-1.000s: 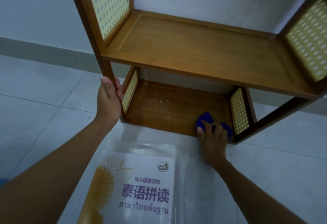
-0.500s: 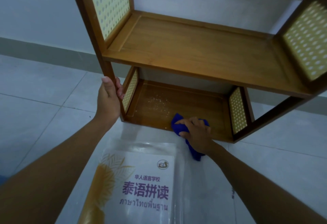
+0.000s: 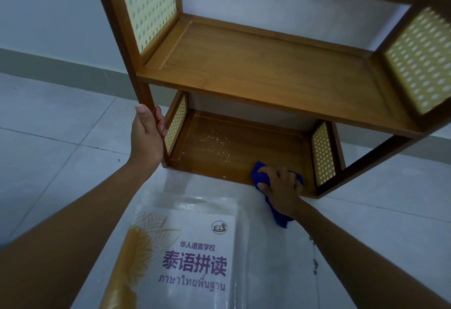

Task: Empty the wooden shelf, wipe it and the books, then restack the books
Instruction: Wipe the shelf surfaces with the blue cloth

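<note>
Head cam: L hand (image 3: 146, 135) grips shelf (image 3: 268, 69) post; R hand (image 3: 280, 186) clutches blue cloth (image 3: 258, 174) on bottom tier (image 3: 244, 155).

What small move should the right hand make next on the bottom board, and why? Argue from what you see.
Probably sweep the blue cloth leftward: the right hand presses it at the front right of the bottom board, while pale specks lie unwiped left of centre. The left hand grips the front post, steadying the shelf.
</note>
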Action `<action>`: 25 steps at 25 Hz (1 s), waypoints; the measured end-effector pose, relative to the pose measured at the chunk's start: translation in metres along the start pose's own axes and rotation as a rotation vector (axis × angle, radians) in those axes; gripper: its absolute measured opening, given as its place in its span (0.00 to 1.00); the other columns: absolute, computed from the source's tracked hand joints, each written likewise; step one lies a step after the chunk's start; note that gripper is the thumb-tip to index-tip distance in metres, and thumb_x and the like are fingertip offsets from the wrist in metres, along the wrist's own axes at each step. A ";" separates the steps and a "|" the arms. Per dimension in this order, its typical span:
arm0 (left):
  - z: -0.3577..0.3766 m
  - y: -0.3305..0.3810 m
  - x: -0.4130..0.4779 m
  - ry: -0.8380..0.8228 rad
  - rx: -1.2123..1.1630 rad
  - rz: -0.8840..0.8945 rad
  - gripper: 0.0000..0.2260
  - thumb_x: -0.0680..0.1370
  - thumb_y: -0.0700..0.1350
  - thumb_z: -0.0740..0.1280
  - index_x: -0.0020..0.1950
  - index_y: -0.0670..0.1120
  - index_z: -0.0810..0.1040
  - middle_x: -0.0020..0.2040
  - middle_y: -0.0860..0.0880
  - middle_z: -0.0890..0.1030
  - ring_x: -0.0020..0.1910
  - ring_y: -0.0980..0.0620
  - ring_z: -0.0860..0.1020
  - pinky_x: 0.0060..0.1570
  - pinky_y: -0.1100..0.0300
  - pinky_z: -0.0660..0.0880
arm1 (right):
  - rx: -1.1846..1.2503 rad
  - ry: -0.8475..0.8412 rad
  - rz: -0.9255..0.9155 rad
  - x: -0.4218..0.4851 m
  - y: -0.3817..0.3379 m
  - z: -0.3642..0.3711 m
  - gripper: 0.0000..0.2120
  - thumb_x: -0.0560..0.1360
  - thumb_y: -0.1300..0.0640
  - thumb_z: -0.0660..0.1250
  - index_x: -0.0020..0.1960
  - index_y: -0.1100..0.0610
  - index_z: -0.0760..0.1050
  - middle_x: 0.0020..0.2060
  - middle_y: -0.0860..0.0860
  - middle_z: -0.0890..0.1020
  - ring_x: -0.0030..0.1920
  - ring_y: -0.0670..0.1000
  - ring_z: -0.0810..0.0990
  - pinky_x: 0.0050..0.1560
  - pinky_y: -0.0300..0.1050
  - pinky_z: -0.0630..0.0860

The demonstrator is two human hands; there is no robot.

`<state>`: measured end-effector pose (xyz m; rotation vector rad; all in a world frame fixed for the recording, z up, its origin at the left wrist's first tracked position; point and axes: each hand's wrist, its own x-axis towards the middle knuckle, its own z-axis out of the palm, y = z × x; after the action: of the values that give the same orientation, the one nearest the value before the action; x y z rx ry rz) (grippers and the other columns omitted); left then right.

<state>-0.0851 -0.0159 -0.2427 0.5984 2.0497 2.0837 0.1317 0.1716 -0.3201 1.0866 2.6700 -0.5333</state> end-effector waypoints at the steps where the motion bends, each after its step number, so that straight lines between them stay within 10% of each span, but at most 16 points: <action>1: 0.000 0.001 0.000 -0.004 0.003 0.000 0.23 0.76 0.63 0.41 0.39 0.49 0.66 0.31 0.48 0.65 0.31 0.53 0.66 0.36 0.58 0.65 | 0.004 -0.015 -0.022 0.001 -0.013 0.001 0.17 0.80 0.45 0.56 0.69 0.44 0.63 0.67 0.52 0.63 0.67 0.57 0.60 0.69 0.56 0.54; 9: -0.004 0.001 0.000 -0.032 0.004 0.033 0.27 0.71 0.71 0.44 0.39 0.50 0.67 0.31 0.49 0.66 0.31 0.54 0.67 0.36 0.58 0.67 | -0.028 -0.065 -0.193 0.011 -0.035 0.003 0.17 0.79 0.42 0.56 0.67 0.42 0.66 0.66 0.49 0.64 0.67 0.54 0.62 0.67 0.55 0.56; 13: -0.003 0.000 0.001 -0.023 0.001 0.032 0.29 0.68 0.75 0.46 0.38 0.50 0.67 0.30 0.52 0.67 0.30 0.54 0.67 0.35 0.57 0.66 | -0.109 0.165 -0.071 -0.007 0.012 0.014 0.31 0.79 0.34 0.43 0.64 0.50 0.75 0.59 0.59 0.77 0.55 0.64 0.78 0.51 0.61 0.75; 18: -0.004 -0.001 0.002 -0.028 -0.001 0.038 0.29 0.69 0.75 0.46 0.39 0.50 0.68 0.30 0.52 0.67 0.31 0.52 0.67 0.36 0.55 0.66 | -0.137 0.252 0.112 0.005 0.021 0.011 0.33 0.76 0.36 0.48 0.68 0.56 0.73 0.63 0.65 0.75 0.62 0.65 0.75 0.59 0.65 0.72; 23: -0.003 -0.002 0.002 -0.023 -0.013 0.041 0.30 0.68 0.76 0.47 0.38 0.50 0.68 0.30 0.51 0.67 0.31 0.49 0.67 0.37 0.53 0.66 | -0.102 0.135 0.260 0.055 0.030 -0.001 0.29 0.79 0.37 0.50 0.61 0.55 0.79 0.57 0.59 0.82 0.55 0.60 0.82 0.48 0.63 0.80; 25: -0.002 -0.003 0.002 -0.004 -0.003 0.035 0.30 0.68 0.76 0.47 0.38 0.50 0.68 0.30 0.50 0.67 0.32 0.48 0.67 0.38 0.52 0.66 | -0.080 0.108 0.283 0.065 0.022 -0.011 0.33 0.78 0.35 0.43 0.69 0.54 0.72 0.67 0.61 0.74 0.66 0.62 0.73 0.60 0.67 0.71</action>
<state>-0.0879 -0.0165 -0.2458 0.6423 2.0480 2.1027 0.1009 0.2318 -0.3365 1.4744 2.5369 -0.3201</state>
